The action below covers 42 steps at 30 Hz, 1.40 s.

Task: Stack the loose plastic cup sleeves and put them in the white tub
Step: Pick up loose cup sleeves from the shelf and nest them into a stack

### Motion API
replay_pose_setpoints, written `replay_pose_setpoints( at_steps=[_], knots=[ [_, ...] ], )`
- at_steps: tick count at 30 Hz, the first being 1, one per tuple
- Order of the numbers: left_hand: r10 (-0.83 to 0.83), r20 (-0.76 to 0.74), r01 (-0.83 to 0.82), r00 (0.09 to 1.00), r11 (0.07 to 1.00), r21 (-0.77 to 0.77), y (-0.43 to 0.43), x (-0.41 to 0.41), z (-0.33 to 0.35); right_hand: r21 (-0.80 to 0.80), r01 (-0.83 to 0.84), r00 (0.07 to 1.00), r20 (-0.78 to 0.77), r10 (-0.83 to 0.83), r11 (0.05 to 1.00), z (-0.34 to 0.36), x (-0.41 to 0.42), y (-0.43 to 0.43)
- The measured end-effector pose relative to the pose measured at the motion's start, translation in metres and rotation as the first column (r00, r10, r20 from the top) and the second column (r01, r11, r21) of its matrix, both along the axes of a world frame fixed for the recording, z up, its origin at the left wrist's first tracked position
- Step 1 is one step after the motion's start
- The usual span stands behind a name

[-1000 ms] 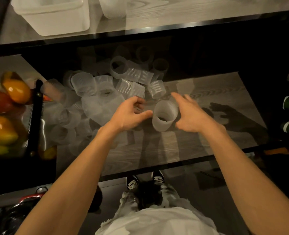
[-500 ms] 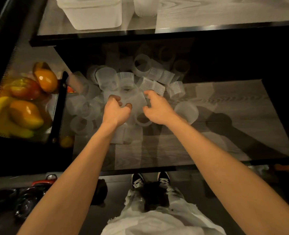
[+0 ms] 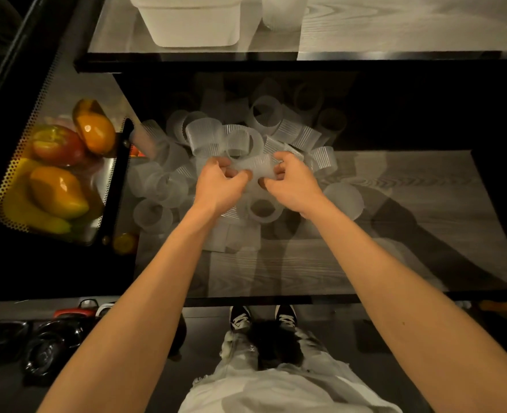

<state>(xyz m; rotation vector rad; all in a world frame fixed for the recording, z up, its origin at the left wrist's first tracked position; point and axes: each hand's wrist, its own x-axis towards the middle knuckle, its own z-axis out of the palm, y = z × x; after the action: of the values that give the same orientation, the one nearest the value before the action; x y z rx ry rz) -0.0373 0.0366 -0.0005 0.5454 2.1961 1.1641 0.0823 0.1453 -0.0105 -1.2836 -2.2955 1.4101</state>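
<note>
A heap of translucent ribbed plastic cup sleeves (image 3: 213,138) lies on the lower wooden shelf, spreading left and back into shadow. My left hand (image 3: 219,186) and my right hand (image 3: 294,181) both grip one sleeve (image 3: 256,169) lying on its side between them, just above the heap. A stack of sleeves (image 3: 346,201) stands upright to the right of my right hand. The white tub (image 3: 192,22) sits on the upper shelf at the top of the view, its inside hidden.
A perforated metal basket (image 3: 11,186) of fruit stands at the left, beside the heap. A translucent container (image 3: 282,11) stands right of the tub. The lower shelf's front edge (image 3: 306,299) runs below my forearms. Dark objects lie on the floor at the bottom left.
My hands left the upright stack at the right and moved left to the heap. Both now grip one sleeve and have raised it slightly. The view shifted left.
</note>
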Motion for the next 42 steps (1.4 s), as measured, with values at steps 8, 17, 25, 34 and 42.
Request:
replay_pose_setpoints(
  at_steps=[8, 17, 25, 34, 42],
  knots=[
    [-0.203, 0.105, 0.193, 0.974, 0.976, 0.098, -0.017, 0.005, -0.007, -0.054, 0.017, 1.000, -0.001, -0.017, 0.998, -0.009, 0.030, -0.010],
    [-0.292, -0.009, 0.291, 0.956, 0.950, 0.109, -0.026, 0.013, -0.038, 0.089, -0.030, 0.998, 0.051, 0.025, 0.996, -0.036, 0.039, -0.027],
    [-0.332, -0.060, 0.336, 0.941, 0.938, 0.086, -0.021, 0.019, -0.044, 0.077, 0.010, 0.996, 0.090, -0.017, 0.997, -0.045, 0.037, -0.028],
    [-0.349, -0.090, 0.355, 0.933, 0.933, 0.060, -0.014, 0.018, -0.048, -0.037, 0.008, 0.995, 0.100, -0.004, 0.999, -0.049, 0.034, -0.022],
    [-0.335, -0.068, 0.342, 0.940, 0.925, 0.166, -0.016, 0.006, -0.028, -0.048, 0.022, 0.999, -0.044, -0.024, 0.999, -0.021, 0.034, -0.022]
  ],
)
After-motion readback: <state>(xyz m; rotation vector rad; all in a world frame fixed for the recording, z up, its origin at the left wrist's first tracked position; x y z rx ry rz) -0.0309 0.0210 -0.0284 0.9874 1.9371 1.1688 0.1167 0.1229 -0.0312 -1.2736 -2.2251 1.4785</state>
